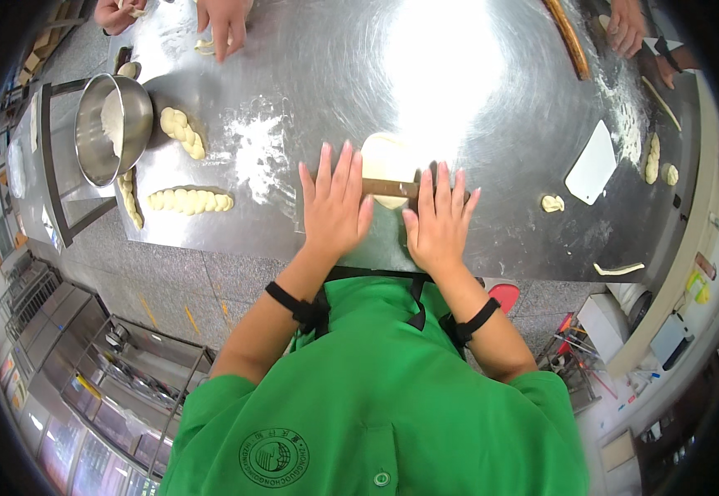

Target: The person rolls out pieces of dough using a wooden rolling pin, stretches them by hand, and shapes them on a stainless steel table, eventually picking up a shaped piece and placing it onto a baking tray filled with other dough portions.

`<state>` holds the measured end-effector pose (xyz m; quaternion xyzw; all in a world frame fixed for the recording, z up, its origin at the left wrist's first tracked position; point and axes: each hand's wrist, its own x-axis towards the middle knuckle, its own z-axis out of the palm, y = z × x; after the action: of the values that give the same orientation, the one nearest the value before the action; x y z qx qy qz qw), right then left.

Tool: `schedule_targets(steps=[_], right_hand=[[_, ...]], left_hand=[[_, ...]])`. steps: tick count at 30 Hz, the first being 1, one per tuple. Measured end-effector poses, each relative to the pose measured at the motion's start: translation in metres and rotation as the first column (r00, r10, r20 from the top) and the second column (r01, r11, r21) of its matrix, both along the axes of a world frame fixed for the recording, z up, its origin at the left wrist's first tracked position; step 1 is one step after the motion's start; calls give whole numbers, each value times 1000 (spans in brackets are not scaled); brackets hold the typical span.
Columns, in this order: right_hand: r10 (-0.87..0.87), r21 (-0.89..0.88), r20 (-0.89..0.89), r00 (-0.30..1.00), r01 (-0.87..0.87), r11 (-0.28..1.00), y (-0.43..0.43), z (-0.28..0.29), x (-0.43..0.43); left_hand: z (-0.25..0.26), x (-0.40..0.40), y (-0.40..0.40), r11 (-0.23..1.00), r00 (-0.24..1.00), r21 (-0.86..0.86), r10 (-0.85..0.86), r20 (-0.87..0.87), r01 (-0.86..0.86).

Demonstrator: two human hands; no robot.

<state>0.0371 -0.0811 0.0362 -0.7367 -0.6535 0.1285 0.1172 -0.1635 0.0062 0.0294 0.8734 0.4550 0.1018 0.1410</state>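
Observation:
A wooden rolling pin [390, 188] lies crosswise over a flattened oval of pale dough [387, 158] on the steel worktable [334, 80]. My left hand [334, 211] rests flat over the pin's left end, fingers straight and spread. Over the right end lies my right hand [441, 229], likewise with spread fingers. Neither hand curls around the pin, and both hide its ends. Most of the dough shows beyond the pin; a small tip shows on my side.
Left are braided dough pieces [190, 201] and a steel bowl [139, 124] of flour. A white scraper [592, 164], a dough lump [553, 203] and another rolling pin [570, 40] lie right. Other people's hands [223, 28] work across the table; more [626, 28] are at far right.

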Motion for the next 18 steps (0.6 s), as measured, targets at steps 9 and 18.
schedule_targets(steps=[9,18], right_hand=[[-34,139,175,984,9,990,183,-41,72],[-38,43,141,989,32,999,118,-18,42]], left_hand=[[-4,74,174,981,1000,192,-13,-17,16],[-12,42,108,980,999,197,20,26,-25]])
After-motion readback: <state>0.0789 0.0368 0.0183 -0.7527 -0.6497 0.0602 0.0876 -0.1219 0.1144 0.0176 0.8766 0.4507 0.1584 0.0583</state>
